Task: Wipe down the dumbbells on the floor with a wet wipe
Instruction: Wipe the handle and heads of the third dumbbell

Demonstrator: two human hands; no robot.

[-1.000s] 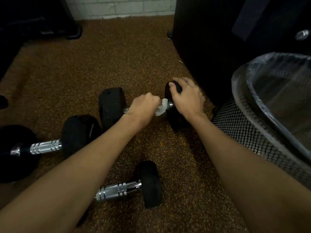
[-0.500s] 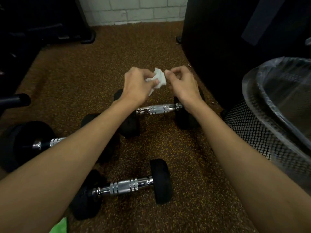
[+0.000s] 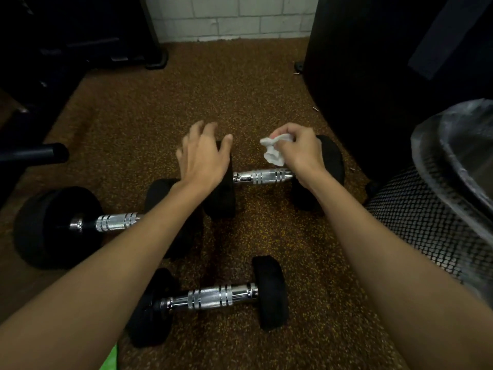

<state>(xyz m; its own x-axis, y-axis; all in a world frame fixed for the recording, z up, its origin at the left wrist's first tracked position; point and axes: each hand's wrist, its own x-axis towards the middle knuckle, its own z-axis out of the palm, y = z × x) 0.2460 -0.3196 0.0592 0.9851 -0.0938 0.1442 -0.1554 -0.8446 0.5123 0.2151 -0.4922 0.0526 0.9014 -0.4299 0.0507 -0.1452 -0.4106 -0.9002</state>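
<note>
Wiping stage: right hand pinches the wet wipe just above the handle of the far dumbbell; left hand, fingers spread, covers its left head. Next move likely calls for steadying it and rubbing the grip. Speckled brown floor also bears left dumbbell and near dumbbell; mesh bin right, brick wall behind

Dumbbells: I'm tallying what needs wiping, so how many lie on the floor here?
3. The far dumbbell lies mid-frame, the left dumbbell at the left edge, the near dumbbell closest to the camera. Others may lie outside the frame.
</note>
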